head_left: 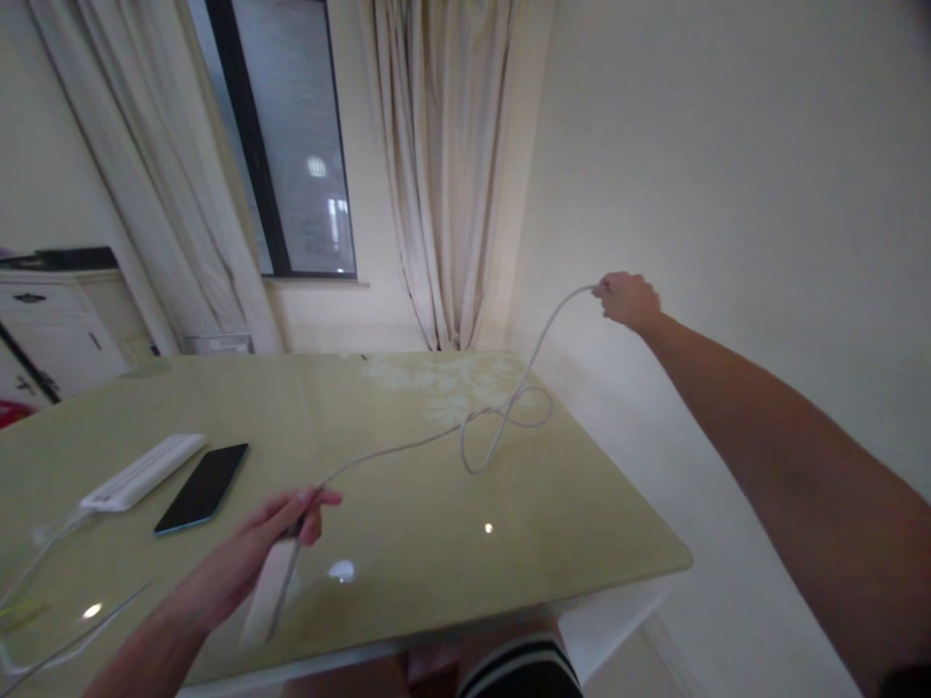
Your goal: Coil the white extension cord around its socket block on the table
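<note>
A long, thin whitish cable [397,449] runs between my two hands, with a loose loop lying over the right part of the table. My right hand [629,299] is raised high at the right by the wall, its fingers closed on the cable near one end. Low over the table's front, my left hand [291,519] pinches the cable between thumb and fingers. Just below those fingers is a blurred white bar-shaped block [268,596], with cable running along its side. Whether the left hand also grips this block is hard to see.
On the glossy green-yellow table [436,543], a dark phone [202,488] lies beside a white power strip [145,473]. Another thin cord [80,638] lies at the front left. A wall [727,194] borders the right side; curtains [447,174] and a window stand behind.
</note>
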{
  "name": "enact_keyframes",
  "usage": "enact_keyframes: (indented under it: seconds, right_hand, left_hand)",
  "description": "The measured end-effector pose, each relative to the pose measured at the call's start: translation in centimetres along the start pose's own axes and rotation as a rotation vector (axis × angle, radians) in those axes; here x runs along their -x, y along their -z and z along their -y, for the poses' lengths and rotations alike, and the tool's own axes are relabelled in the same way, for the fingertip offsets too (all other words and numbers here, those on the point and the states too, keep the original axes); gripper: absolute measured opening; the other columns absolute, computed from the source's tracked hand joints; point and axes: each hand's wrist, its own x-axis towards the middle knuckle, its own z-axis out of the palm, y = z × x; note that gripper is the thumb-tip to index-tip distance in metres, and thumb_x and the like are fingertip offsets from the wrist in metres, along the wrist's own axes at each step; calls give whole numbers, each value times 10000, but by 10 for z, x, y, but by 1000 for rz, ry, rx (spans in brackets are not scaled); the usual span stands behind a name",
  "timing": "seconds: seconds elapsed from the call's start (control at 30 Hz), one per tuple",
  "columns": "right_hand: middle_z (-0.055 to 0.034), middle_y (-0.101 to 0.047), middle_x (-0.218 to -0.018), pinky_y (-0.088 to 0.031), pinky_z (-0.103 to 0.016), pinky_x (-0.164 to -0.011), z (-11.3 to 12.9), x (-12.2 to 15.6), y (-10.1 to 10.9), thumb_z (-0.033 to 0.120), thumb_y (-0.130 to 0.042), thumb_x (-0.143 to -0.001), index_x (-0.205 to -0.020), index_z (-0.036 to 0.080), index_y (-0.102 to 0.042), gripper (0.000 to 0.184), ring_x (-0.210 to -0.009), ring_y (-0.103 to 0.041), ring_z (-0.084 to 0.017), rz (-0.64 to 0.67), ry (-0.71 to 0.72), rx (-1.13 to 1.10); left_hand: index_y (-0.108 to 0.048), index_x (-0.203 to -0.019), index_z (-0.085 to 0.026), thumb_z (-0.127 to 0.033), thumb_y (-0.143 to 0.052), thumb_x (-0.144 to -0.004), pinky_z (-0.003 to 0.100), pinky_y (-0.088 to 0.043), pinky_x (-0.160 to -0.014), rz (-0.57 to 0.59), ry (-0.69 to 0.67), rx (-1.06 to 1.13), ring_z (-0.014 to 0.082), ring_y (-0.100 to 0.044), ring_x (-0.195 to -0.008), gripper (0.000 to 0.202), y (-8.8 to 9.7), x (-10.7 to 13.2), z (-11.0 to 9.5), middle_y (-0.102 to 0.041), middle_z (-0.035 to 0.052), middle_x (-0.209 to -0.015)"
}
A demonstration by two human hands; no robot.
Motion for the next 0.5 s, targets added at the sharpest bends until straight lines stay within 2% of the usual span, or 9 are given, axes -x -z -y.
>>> enact_keyframes:
  seconds: [0.07, 0.13, 0.23, 0.3, 0.37, 0.43, 0.5]
  right_hand:
    - [-87, -693, -802, -527, -384, -787, 35, -4, -11, 278, -620, -969, -1036, 119, -705, 192, -681, -649, -160, -16, -67, -335]
    - [-52, -659, -747, -543, -321, -680, 66, 1, -26, 230, -614, -956, -980, 102, -676, 144, -576, -609, -122, -32, -117, -644]
    - [12, -571, -612, -465, -218, -511, 102, 30, -52, 204, -600, -944, -828, 117, -628, 148, -475, -542, -86, 35, -199, -1005]
    - [49, -513, -534, -359, -176, -416, 117, 62, -73, 199, -591, -929, -791, 135, -611, 154, -411, -472, -67, 141, -258, -1183]
    - [65, -506, -511, -283, -164, -368, 125, 100, -96, 246, -616, -902, -840, 140, -635, 124, -375, -418, -53, 269, -253, -1336]
    - [60, -538, -533, -286, -164, -367, 131, 139, -122, 338, -646, -874, -911, 144, -669, 199, -382, -434, -54, 404, -210, -1434]
    - [55, -565, -555, -310, -172, -379, 134, 175, -150, 425, -671, -838, -967, 158, -686, 296, -394, -466, -65, 540, -168, -1443]
  left_hand:
    - [-757, -1093, -162, -556, -772, -782, 194, -447, -592, -4, -75, 207, 111, -514, -657, 501, -37, -26, -19, -562, -26, -676]
    - [-741, -1108, -132, -501, -785, -793, 170, -440, -573, -35, -144, 417, 82, -496, -621, 488, -66, -56, -32, -522, -42, -670]
    - [-703, -1146, -128, -373, -735, -862, 169, -453, -533, -48, -155, 642, 64, -487, -544, 377, -96, -97, -41, -498, -59, -663]
    - [-680, -1135, -131, -306, -651, -925, 170, -466, -520, -48, -87, 787, 63, -482, -498, 275, -108, -119, -39, -466, -69, -624]
    - [-662, -1083, -123, -273, -551, -983, 161, -458, -494, -48, 11, 912, 60, -450, -448, 212, -117, -134, -31, -410, -81, -569]
    - [-642, -1046, -117, -272, -468, -1024, 153, -435, -463, -55, 78, 974, 60, -411, -410, 234, -126, -144, -18, -353, -92, -527]
    - [-621, -1067, -122, -303, -431, -1044, 156, -430, -452, -76, 100, 945, 66, -423, -406, 263, -135, -147, -4, -360, -90, -524]
